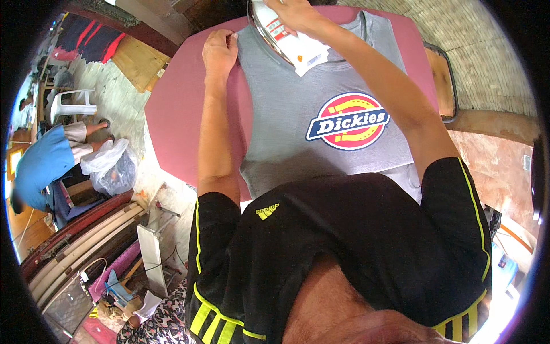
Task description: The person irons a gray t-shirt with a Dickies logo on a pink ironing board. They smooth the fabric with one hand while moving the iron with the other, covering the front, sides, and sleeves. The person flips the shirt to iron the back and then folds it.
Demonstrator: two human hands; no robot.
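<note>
A grey sleeveless shirt (281, 109) with a red, yellow and blue printed emblem on its front lies spread over a maroon padded table (175, 109). My right hand (298, 17) is wrapped round the handle of a white and silver clothes iron (281, 37), which rests on the shirt's upper part near the neckline. At the shirt's upper left edge, by the shoulder, my left hand (220, 53) is closed, its fingertips pinching the cloth. The top of the iron is cut off by the picture's upper rim.
To the left, another person in a blue top (43, 166) bends beside a clear plastic bag (113, 166). Behind them stands a white plastic stool (73, 103). Long rolls (86, 246) lie at the lower left, near a white bench (151, 258). A woven mat wall (475, 51) borders the far right.
</note>
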